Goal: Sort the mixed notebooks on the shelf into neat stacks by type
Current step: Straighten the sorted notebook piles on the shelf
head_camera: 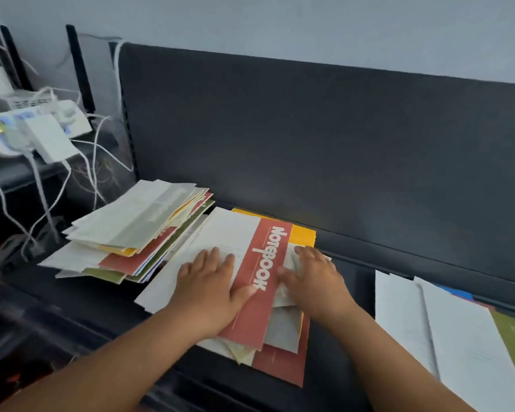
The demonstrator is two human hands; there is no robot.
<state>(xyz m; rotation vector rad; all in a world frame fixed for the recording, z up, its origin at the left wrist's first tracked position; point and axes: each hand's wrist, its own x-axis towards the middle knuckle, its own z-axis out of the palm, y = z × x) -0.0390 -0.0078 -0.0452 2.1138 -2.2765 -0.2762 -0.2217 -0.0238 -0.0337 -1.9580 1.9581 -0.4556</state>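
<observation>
We're right over the middle stack here, and on top lies a notebook with a white cover and a red band that reads NOTEBOOK. It sits slightly askew on the red, yellow and pale covers under it. The left hand lies flat on the white part of that cover, fingers spread, thumb reaching onto the red band. The right hand is just across the band, palm down, fingers straight and pressing on a pale cover at the stack's right edge. So we've got both hands flat, one on each side of the red strip, pinching nothing.

To the left, just beside our stack, a loose pile of white, yellow, red and green notebooks fans out untidily. Well off to the right, another pile shows white covers and a green one at the frame's edge.

All of it rests on a dark shelf with a dark back panel rising behind, and a pale grey-blue wall above that. At far left we see tangled white cables and a white adapter.
</observation>
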